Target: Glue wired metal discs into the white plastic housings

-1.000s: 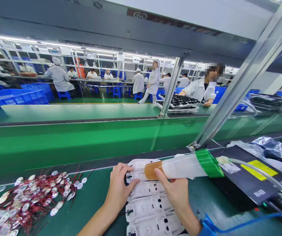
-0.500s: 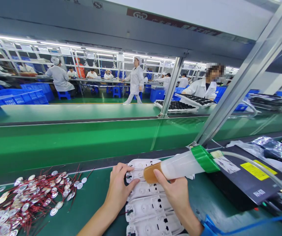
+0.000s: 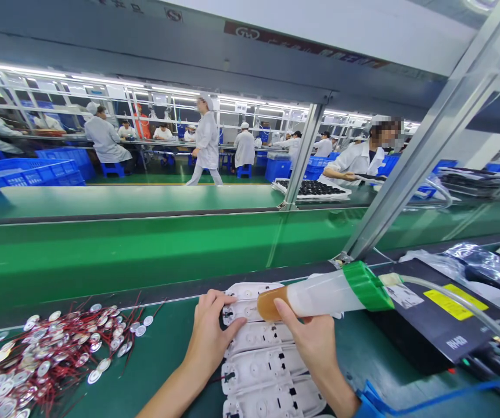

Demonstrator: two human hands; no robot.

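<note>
My right hand (image 3: 317, 342) is closed round a dispensing syringe (image 3: 319, 295) with brown fluid at its lower end and a green cap. The syringe lies tilted over a row of white plastic shells (image 3: 256, 363), its tip pointing left and hidden from me. A hose runs from the cap to the right. My left hand (image 3: 212, 325) holds the left end of one of the far shells between thumb and fingers. To the left lies a heap of round metal discs with red wires (image 3: 53, 354).
A black box (image 3: 445, 316) with a yellow label stands at right, plastic bags behind it. A slanted metal post (image 3: 410, 145) rises close by. Beyond the green conveyor (image 3: 123, 247) are a tray of black parts (image 3: 315, 188), blue crates (image 3: 27, 171) and several co-workers in white.
Both my hands stay almost still, with the syringe shifted very slightly right. In the background a walking person has moved left, and the co-worker at right has lowered a tray.
</note>
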